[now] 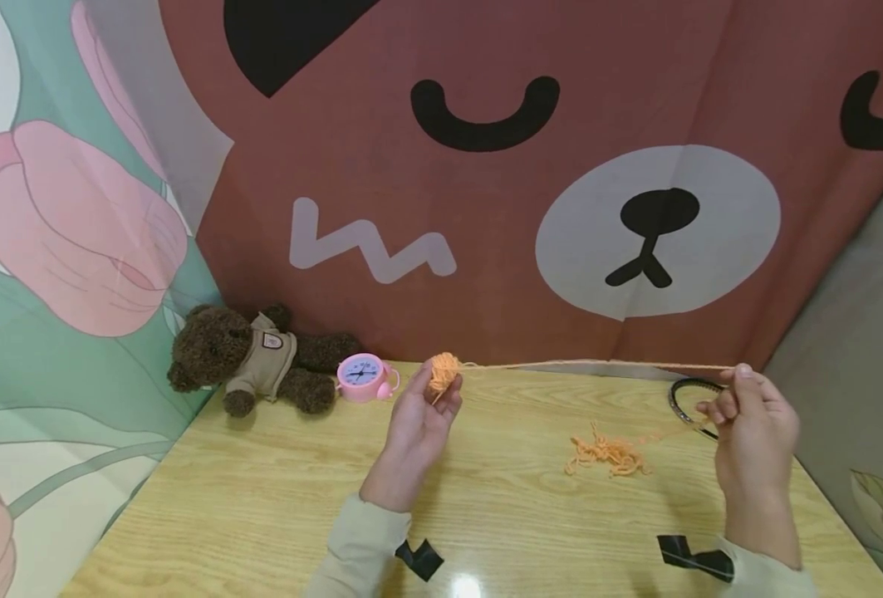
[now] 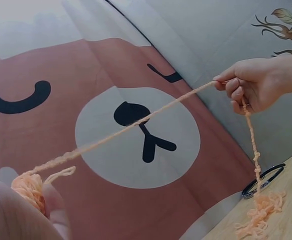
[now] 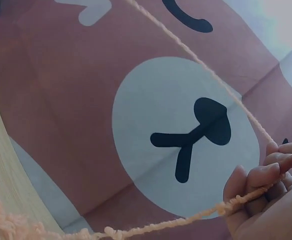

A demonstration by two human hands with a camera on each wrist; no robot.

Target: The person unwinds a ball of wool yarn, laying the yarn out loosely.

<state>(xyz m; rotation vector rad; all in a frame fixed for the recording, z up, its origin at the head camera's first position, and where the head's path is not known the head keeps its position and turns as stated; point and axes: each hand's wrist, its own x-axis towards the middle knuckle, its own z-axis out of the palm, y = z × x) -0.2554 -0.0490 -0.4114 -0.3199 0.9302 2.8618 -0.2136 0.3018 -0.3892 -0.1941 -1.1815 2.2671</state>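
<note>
My left hand [image 1: 420,419] holds a small ball of orange yarn [image 1: 443,372] between thumb and fingers, raised over the table. From the ball a taut strand [image 1: 561,363] runs across to my right hand [image 1: 757,423], which pinches it between thumb and forefinger. In the left wrist view, the yarn's tail [image 2: 253,145] hangs from the right hand's curled fingers down to a loose tangled heap of yarn [image 2: 261,215] on the wood. A short loop of yarn [image 2: 61,173] sticks out beside the ball.
A brown teddy bear [image 1: 262,357] lies at the back left beside a pink alarm clock [image 1: 361,378]. Behind the right hand is a dark headband [image 1: 682,404]. Black tape pieces [image 1: 422,560] are on the table [image 1: 501,498] near the front. A bear-print cloth [image 1: 486,216] hangs behind.
</note>
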